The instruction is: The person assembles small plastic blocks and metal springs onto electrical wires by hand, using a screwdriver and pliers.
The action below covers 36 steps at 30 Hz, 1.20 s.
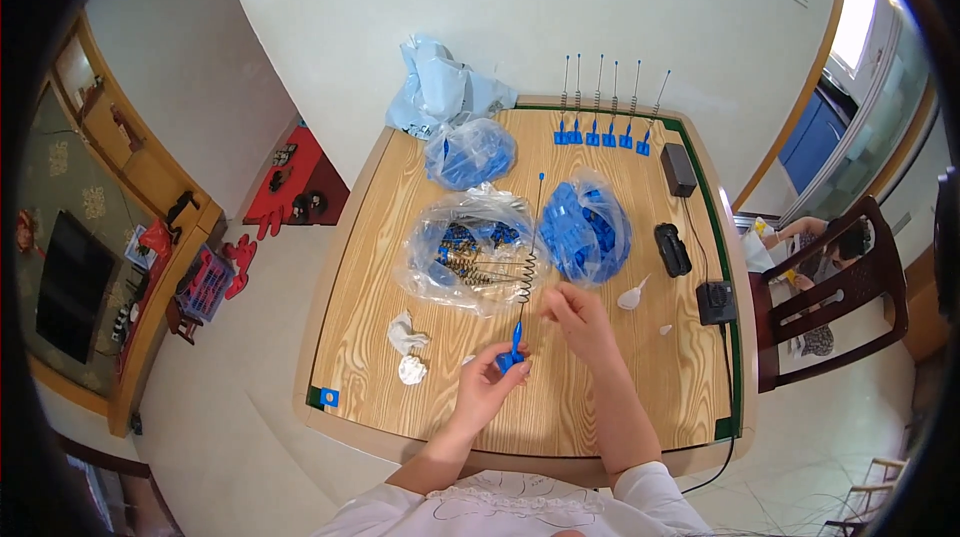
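My left hand (484, 385) is closed around the blue base of a spring stand (517, 339), near the front of the table. The stand is upright: a blue stem, a coiled dark metal spring above it, and a thin wire ending in a small blue tip. My right hand (580, 322) is just right of the spring, its fingers drawn together in a pinch. Whatever lies between those fingers is hidden. Beyond my hands, an open clear plastic bag (415, 282) contains several metal springs and blue pieces. To its right a second clear bag (585, 232) is full of blue parts.
Several finished-looking spring stands (610, 137) stand along the back right. A third bag of blue parts (470, 155) and a light-blue plastic bag (445, 92) lie back left. Black devices (716, 303) line the right edge. Crumpled white scraps (406, 335) lie left; a person sits beyond a chair (830, 287).
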Motion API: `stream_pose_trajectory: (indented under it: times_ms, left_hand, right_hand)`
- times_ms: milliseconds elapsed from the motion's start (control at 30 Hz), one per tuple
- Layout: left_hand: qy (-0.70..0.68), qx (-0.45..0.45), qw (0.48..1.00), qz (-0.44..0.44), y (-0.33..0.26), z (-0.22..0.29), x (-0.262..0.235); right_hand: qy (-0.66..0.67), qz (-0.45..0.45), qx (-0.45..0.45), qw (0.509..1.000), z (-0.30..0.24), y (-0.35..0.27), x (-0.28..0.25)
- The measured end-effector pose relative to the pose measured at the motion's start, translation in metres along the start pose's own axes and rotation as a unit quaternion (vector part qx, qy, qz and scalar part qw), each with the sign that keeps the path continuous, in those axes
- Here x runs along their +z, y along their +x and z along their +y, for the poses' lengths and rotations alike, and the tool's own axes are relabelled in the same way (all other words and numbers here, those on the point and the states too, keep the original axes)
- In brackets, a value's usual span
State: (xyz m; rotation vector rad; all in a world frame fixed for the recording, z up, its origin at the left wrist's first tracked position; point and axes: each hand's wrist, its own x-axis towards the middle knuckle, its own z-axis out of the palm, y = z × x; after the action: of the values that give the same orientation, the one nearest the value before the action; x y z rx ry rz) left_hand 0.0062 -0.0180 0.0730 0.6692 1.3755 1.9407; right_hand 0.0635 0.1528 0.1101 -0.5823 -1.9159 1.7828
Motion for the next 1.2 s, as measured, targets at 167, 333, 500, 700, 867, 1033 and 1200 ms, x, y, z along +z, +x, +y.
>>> stream_pose_trajectory:
  times_ms: [167,333,500,700,867,1033,1200]
  left_hand:
    - [-0.012,-0.033,0.999,0.005,0.001,0.003,-0.002]
    - [-0.021,-0.038,0.999,0.000,0.004,0.011,0.001]
    - [-0.014,-0.040,0.999,0.003,0.004,0.010,0.000]
    - [-0.020,-0.040,0.999,-0.004,0.006,0.009,0.003]
    - [-0.018,-0.035,0.999,-0.006,0.005,0.006,0.001]
    - [-0.008,-0.039,0.999,-0.005,-0.001,-0.006,0.008]
    - [0.066,-0.002,0.996,-0.055,-0.007,-0.031,0.020]
  right_hand:
    - [-0.075,-0.025,-0.009,0.997,-0.012,-0.005,0.003]
    - [-0.035,-0.099,-0.045,0.993,-0.016,-0.009,0.014]
    - [0.008,-0.119,0.005,0.993,-0.019,-0.010,0.015]
    - [0.024,-0.130,0.013,0.991,-0.010,-0.007,0.012]
    - [0.013,-0.125,-0.010,0.992,-0.010,-0.006,0.010]
    - [0.070,-0.029,-0.020,0.997,-0.009,-0.001,0.000]
    - [0.151,0.028,-0.031,0.988,-0.019,0.000,-0.011]
